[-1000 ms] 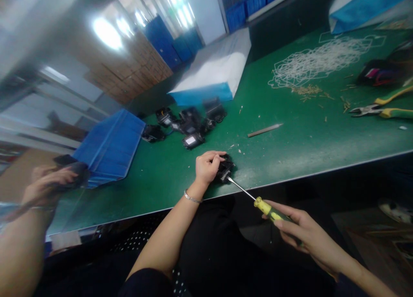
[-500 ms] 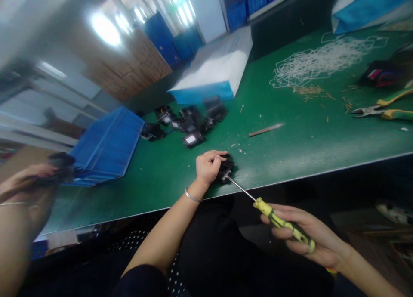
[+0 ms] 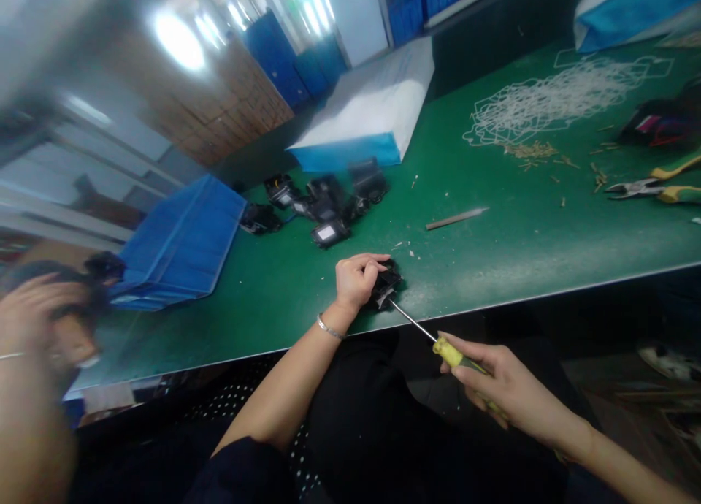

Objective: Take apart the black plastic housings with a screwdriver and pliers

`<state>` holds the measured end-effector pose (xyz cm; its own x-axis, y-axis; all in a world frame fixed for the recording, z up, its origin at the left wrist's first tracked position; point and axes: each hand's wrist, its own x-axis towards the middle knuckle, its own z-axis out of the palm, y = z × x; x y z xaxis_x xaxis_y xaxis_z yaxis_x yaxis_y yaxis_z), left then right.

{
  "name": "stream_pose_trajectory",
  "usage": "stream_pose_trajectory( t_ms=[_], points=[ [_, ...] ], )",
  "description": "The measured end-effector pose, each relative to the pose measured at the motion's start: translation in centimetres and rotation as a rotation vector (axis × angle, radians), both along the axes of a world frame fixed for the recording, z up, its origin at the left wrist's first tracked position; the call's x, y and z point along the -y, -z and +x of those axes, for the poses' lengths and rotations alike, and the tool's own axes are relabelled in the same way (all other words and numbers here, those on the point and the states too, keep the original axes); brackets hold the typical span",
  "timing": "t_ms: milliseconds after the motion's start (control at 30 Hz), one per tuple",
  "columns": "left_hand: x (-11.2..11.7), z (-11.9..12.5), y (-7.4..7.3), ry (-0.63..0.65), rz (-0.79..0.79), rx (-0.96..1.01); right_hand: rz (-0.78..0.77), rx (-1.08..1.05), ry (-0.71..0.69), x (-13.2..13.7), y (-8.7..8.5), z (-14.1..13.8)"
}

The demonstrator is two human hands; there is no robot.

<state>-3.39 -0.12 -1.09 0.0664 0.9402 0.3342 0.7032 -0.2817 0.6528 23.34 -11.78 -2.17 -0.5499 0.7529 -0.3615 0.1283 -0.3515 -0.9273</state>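
My left hand (image 3: pixel 355 279) is closed on a small black part (image 3: pixel 386 285) that rests on the green table (image 3: pixel 493 248) near its front edge. My right hand (image 3: pixel 504 391) grips the yellow handle of a screwdriver (image 3: pixel 438 341), below the table edge. The thin metal shaft runs up and left, and its tip sits in the black part. A thin bracelet circles my left wrist.
Several more black parts (image 3: pixel 328 204) lie behind my left hand. A blue bin (image 3: pixel 180 245) stands at the left, a white and blue box (image 3: pixel 372 113) behind. A thin rod (image 3: pixel 457 218), a tangle of white ties (image 3: pixel 553 98) and pliers (image 3: pixel 651 188) lie to the right. Another person's hand (image 3: pixel 38 314), blurred, holds something dark at far left.
My right hand has turned on the screwdriver handle, its palm rolling over it. The other person's hand at the left has shifted. My left hand keeps its hold on the part.
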Motion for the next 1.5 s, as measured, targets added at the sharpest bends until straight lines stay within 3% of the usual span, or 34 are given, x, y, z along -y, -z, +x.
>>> stream_pose_trajectory(
  t_ms=[167, 233, 300, 400, 600, 867, 933, 1100, 1200, 1300, 1500],
  points=[
    [0.1, -0.3, 0.0, -0.063, -0.026, -0.036, 0.959, 0.548, -0.095, -0.1, 0.6, 0.6],
    [0.2, -0.3, 0.0, -0.093, -0.027, -0.055, 1.230, 0.773, -0.146, -0.4, 0.0, 1.2],
    [0.3, -0.2, 0.1, -0.113, -0.018, -0.065, 1.364, 0.913, -0.150, -0.7, -0.8, 1.6],
    [0.4, 0.0, 0.1, -0.127, 0.003, -0.073, 1.253, 0.950, -0.072, -1.3, -2.0, 1.7],
    [0.4, -0.1, 0.3, -0.099, 0.021, -0.090, 0.722, 0.749, -0.122, -2.0, -2.3, 1.1],
    [0.4, -0.2, 0.2, -0.095, 0.033, -0.093, 0.420, 0.387, -0.254, -2.6, -2.4, 2.2],
    [0.4, -0.1, 0.1, -0.096, 0.039, -0.094, 0.545, 0.447, -0.231, -2.6, -2.1, 2.3],
    [0.5, 0.4, 0.0, -0.146, 0.029, -0.102, 1.267, 0.848, 0.045, -2.5, -2.3, 1.2],
    [0.5, 0.6, -0.1, -0.193, -0.022, -0.052, 1.527, 0.934, 0.124, -3.0, -3.1, 0.9],
    [0.2, 0.2, 0.0, -0.224, -0.061, 0.061, 1.557, 0.981, 0.155, -4.0, -3.6, 1.6],
    [0.0, -1.5, -0.2, -0.350, -0.032, 0.333, 1.251, 0.982, 0.351, -9.4, -2.8, 2.0]
  ],
)
